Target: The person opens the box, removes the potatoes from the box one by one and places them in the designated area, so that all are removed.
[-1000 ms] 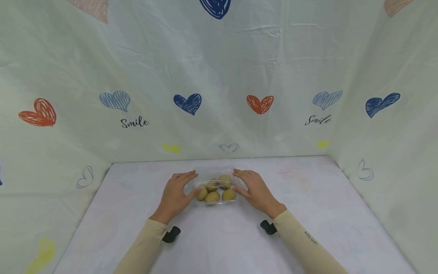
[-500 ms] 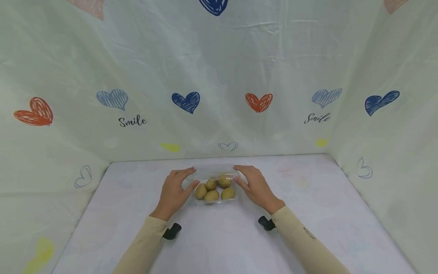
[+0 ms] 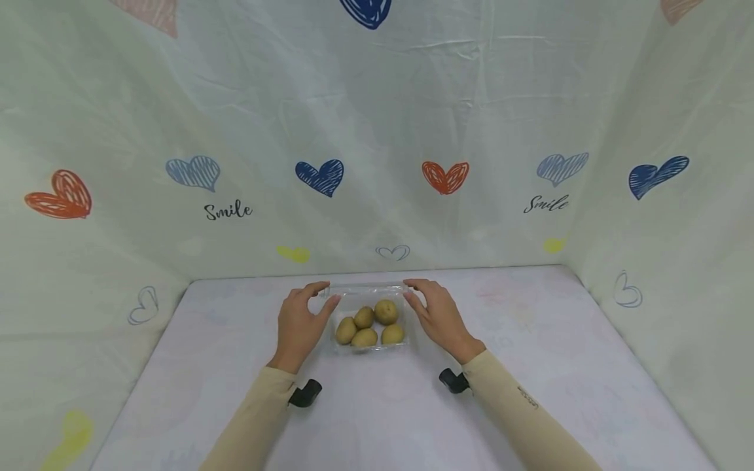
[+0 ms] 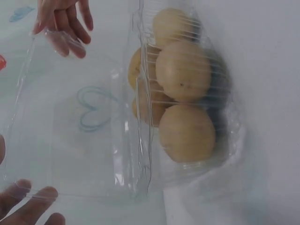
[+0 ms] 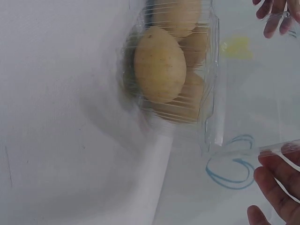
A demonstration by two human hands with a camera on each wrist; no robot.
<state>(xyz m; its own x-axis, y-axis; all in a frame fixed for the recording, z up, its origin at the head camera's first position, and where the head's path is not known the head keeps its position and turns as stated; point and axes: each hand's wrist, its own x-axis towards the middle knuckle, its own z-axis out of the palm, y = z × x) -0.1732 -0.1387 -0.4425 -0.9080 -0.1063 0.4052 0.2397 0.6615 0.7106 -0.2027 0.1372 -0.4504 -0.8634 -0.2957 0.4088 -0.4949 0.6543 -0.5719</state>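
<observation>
Left hand (image 3: 298,322) and right hand (image 3: 437,314) pinch the far corners of the clear lid (image 3: 365,288), bare table (image 3: 530,340) outside both. The lid now stands raised off the kiwis (image 3: 370,324); a second ago it covered them.

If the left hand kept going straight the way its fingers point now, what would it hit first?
Probably nothing new: the left hand already holds the raised clear lid of the clamshell box of kiwis. Straight on, it likely meets the heart-print backdrop behind the table, though depth is unclear.
</observation>
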